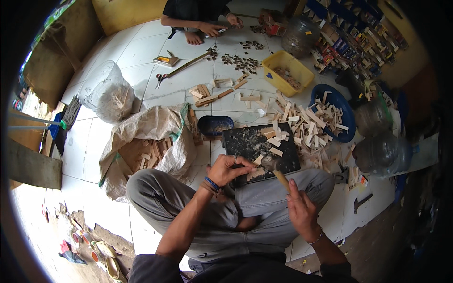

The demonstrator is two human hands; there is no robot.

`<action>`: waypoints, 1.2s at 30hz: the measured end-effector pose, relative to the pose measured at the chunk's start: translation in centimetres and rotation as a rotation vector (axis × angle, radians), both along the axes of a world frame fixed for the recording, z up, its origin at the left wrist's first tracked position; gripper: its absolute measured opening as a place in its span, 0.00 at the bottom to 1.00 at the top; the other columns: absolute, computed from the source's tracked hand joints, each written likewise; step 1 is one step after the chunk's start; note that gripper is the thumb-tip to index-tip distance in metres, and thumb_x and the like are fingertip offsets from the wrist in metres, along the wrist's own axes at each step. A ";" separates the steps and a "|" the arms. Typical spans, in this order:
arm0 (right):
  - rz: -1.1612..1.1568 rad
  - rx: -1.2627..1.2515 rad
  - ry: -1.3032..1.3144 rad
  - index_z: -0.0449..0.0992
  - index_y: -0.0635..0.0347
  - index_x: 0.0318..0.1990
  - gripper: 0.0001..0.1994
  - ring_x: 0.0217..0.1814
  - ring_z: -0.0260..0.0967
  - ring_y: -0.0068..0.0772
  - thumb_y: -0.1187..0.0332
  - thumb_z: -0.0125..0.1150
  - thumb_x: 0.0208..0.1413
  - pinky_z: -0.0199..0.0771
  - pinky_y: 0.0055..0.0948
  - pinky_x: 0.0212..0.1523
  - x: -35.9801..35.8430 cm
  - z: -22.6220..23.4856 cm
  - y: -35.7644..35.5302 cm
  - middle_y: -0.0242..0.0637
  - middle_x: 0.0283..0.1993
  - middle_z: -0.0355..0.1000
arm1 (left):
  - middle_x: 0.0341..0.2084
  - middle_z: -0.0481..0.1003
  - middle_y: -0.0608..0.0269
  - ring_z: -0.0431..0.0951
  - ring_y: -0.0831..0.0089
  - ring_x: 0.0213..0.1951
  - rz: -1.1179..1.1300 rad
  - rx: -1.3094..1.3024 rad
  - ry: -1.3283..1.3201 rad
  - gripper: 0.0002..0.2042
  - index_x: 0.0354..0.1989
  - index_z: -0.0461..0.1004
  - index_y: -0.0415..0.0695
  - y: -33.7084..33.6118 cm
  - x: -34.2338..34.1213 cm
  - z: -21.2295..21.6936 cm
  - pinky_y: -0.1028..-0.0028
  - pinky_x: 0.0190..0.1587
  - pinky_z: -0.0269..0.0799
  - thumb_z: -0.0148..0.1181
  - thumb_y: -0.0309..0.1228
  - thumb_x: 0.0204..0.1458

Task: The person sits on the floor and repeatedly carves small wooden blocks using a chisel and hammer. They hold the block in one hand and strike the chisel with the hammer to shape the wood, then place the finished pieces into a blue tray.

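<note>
While the left hand (pixel 230 168) pinches one small pale wood piece (pixel 257 160) against the dark, chip-strewn board (pixel 250 144) on the lap, the right hand (pixel 302 210) is closed around a hammer (pixel 278 174) with a smooth wooden handle. About four more cut blocks lie on the board. A loose heap of rough sticks (pixel 309 125) spreads beside it, touching one blue round dish (pixel 347 113). One yellow plastic tub (pixel 288 71) and one crumpled woven sack (pixel 151 137) sit on white tiles.

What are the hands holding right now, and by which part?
Left hand pinches a small wood piece by its end; right hand grips a tool's wooden handle.
</note>
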State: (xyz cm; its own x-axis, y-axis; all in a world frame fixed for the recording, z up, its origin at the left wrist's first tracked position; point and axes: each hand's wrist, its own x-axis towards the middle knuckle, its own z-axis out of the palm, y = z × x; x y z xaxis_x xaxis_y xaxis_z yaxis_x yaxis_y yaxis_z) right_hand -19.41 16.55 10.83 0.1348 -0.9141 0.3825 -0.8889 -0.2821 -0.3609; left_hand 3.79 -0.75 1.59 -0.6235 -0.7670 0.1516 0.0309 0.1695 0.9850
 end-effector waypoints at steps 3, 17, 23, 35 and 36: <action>0.021 0.132 0.073 0.64 0.49 0.75 0.33 0.23 0.70 0.42 0.75 0.64 0.62 0.73 0.40 0.24 0.4 -0.5 -0.2 0.39 0.29 0.68 | 0.36 0.87 0.62 0.85 0.77 0.39 0.008 0.020 -0.037 0.07 0.42 0.86 0.43 0.0 0.2 0.3 0.75 0.43 0.78 0.71 0.30 0.57; -0.017 0.187 -0.030 0.62 0.50 0.76 0.33 0.29 0.76 0.47 0.78 0.60 0.64 0.76 0.44 0.30 0.7 -0.5 -0.3 0.45 0.33 0.72 | 0.35 0.87 0.64 0.84 0.81 0.38 0.018 -0.013 0.065 0.06 0.41 0.86 0.42 0.1 0.0 -0.3 0.76 0.43 0.78 0.71 0.29 0.57; -0.004 0.358 0.120 0.59 0.52 0.76 0.32 0.37 0.79 0.50 0.78 0.57 0.66 0.80 0.42 0.36 0.3 -0.7 0.3 0.49 0.40 0.76 | 0.36 0.87 0.63 0.85 0.79 0.39 0.016 -0.034 0.044 0.07 0.41 0.86 0.41 -0.1 -0.1 -0.8 0.76 0.44 0.78 0.71 0.29 0.57; -0.048 0.318 -0.152 0.60 0.59 0.75 0.28 0.53 0.81 0.52 0.77 0.54 0.68 0.81 0.39 0.47 -0.1 -1.5 0.0 0.55 0.60 0.76 | 0.38 0.86 0.61 0.86 0.77 0.42 0.045 0.038 0.062 0.18 0.54 0.83 0.47 0.4 -0.1 -0.9 0.74 0.46 0.80 0.73 0.27 0.53; -0.038 0.303 -0.142 0.61 0.59 0.75 0.28 0.53 0.81 0.52 0.77 0.54 0.68 0.81 0.39 0.47 0.0 -1.6 0.0 0.54 0.60 0.76 | 0.38 0.86 0.62 0.85 0.77 0.41 0.050 0.024 0.056 0.19 0.55 0.82 0.47 0.4 -0.1 -0.9 0.74 0.46 0.80 0.73 0.27 0.53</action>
